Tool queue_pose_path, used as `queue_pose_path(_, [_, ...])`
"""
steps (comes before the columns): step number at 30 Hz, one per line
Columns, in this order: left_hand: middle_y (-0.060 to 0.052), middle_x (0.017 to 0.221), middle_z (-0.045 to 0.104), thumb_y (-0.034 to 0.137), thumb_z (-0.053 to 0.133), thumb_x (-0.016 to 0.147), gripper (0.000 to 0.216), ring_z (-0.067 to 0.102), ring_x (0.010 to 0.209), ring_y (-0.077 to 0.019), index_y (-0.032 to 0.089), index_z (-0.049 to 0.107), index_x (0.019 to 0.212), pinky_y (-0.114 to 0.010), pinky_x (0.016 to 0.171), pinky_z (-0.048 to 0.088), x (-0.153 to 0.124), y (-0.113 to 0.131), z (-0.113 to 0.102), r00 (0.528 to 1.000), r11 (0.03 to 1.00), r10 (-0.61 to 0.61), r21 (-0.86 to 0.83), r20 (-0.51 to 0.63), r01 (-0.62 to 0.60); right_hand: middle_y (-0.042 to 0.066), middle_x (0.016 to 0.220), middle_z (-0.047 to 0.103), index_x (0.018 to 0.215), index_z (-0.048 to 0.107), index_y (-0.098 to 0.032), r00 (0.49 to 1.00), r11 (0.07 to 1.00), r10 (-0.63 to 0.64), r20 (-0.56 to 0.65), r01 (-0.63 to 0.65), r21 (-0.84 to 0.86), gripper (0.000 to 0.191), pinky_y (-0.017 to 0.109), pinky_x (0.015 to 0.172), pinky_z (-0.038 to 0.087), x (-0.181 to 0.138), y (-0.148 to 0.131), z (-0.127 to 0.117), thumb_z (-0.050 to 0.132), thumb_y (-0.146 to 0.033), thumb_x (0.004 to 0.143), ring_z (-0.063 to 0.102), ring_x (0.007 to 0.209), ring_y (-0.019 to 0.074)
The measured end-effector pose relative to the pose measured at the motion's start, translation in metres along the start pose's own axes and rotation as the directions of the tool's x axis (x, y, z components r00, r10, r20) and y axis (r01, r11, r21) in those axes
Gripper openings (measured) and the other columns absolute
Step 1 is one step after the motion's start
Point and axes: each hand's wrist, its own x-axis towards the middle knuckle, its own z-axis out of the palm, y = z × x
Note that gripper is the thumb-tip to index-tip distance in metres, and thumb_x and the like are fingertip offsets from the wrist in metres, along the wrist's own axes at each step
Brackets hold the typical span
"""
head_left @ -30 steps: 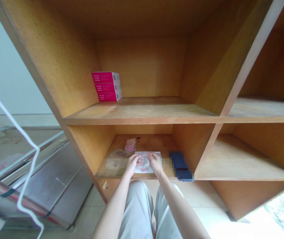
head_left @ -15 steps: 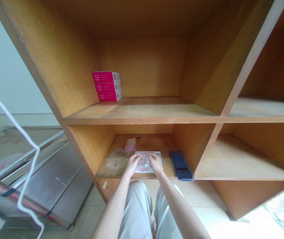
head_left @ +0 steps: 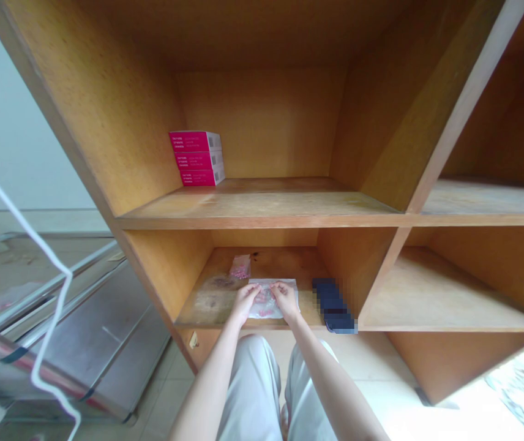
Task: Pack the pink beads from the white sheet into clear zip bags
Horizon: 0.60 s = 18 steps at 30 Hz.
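A clear plastic bag (head_left: 269,309) with small pink pieces inside lies flat on the lower shelf (head_left: 213,309). Over its left side is my left hand (head_left: 246,300), fingers pinched together near the bag's upper part. My right hand (head_left: 286,297) is pinched in the same way over the right side, its fingertips close to those of the left. Whatever sits between the fingertips is too small to make out. Behind and left of the hands rests a smaller clear packet (head_left: 240,267) of pink beads, touched by neither hand.
Right of the bag lies a dark blue object (head_left: 334,306), partly blurred out. On the upper shelf (head_left: 262,205) stands a stack of pink boxes (head_left: 196,159). A white cable (head_left: 23,223) hangs at the left, before a metal-framed rack (head_left: 101,331). The wooden divider (head_left: 384,278) bounds the right side.
Almost nothing differs. Both hands stay over the bag, with only slight finger movement.
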Motion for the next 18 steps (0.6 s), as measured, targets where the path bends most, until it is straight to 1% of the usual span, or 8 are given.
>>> queue_pose_path(6, [-0.002,0.068,0.063,0.040,0.068,0.060,0.030,0.059,0.058,-0.0127,0.014,0.060,0.073,-0.024,0.060,0.048,-0.0008,0.0007,-0.0005,1.000,0.999,-0.005,0.040,0.023,0.004,-0.003,0.047,0.048,0.064,0.056,-0.016,0.999,0.999,0.037,-0.003,-0.037,-0.027,0.024,0.019,0.037,0.025,-0.0009,-0.0062,0.0012,0.051,-0.039,0.069,0.038,0.040,0.0090])
queue_pose_path(11, [-0.003,0.064,0.063,0.039,0.067,0.062,0.029,0.059,0.059,-0.0132,0.013,0.062,0.074,-0.023,0.061,0.046,0.0018,-0.0047,-0.0037,0.999,0.993,0.035,0.113,0.023,-0.038,-0.002,0.049,0.051,0.062,0.056,-0.016,0.999,0.999,0.037,0.017,-0.037,-0.028,0.021,0.019,0.038,0.028,-0.0011,-0.0057,0.0015,0.052,-0.036,0.067,0.041,0.041,0.0092])
queue_pose_path(14, [-0.002,0.064,0.063,0.039,0.066,0.063,0.028,0.059,0.059,-0.0127,0.014,0.063,0.075,-0.023,0.060,0.046,0.0030,-0.0068,-0.0048,0.998,0.991,0.055,0.124,0.028,-0.058,-0.001,0.054,0.055,0.063,0.058,-0.016,0.999,1.000,0.024,0.032,-0.023,-0.010,0.017,0.020,0.044,0.034,-0.0015,-0.0038,0.0020,0.053,-0.032,0.067,0.048,0.047,0.0107])
queue_pose_path(16, [-0.002,0.064,0.063,0.038,0.065,0.064,0.026,0.058,0.059,-0.0125,0.014,0.062,0.075,-0.023,0.061,0.045,0.0032,-0.0074,-0.0051,0.997,0.989,0.065,0.127,0.035,-0.069,0.001,0.059,0.059,0.067,0.059,-0.016,0.998,1.000,0.001,0.058,-0.002,0.017,0.015,0.021,0.051,0.040,-0.0016,-0.0018,0.0026,0.053,-0.030,0.067,0.053,0.054,0.0125])
queue_pose_path(18, [-0.002,0.063,0.063,0.038,0.064,0.065,0.026,0.058,0.060,-0.0126,0.014,0.062,0.074,-0.023,0.061,0.045,0.0029,-0.0076,-0.0051,0.996,0.987,0.076,0.137,0.041,-0.080,0.002,0.063,0.062,0.068,0.059,-0.016,0.996,0.999,-0.025,0.081,0.022,0.042,0.014,0.023,0.058,0.042,-0.0014,0.0003,0.0030,0.053,-0.029,0.068,0.056,0.060,0.0139])
